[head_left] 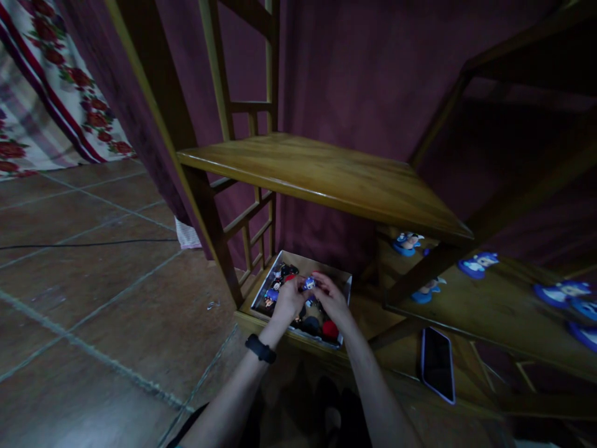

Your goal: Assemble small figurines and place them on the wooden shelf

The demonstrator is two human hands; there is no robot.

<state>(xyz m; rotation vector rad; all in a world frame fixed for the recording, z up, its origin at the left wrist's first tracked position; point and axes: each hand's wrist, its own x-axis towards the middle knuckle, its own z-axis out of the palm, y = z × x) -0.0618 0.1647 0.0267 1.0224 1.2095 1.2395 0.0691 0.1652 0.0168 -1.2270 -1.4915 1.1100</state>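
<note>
Both my hands are over an open cardboard box [347, 287] on the low wooden shelf. Between my fingers is a small blue and white figurine [309, 284]. My left hand [290, 300] grips it from the left, a black band round that wrist. From the right, the fingers of my right hand [332, 295] close on the same figurine. Several more small figurines [275, 289] in black, red and blue lie jumbled in the box. Part of the box's contents is hidden under my hands.
A wooden shelf board [321, 171] juts out above the box. To the right, several blue-based figurines [478, 264] stand on another shelf. A phone [437, 364] lies on the lower board. Left of the unit, a dark cable [93, 244] crosses the tiled floor [107, 311].
</note>
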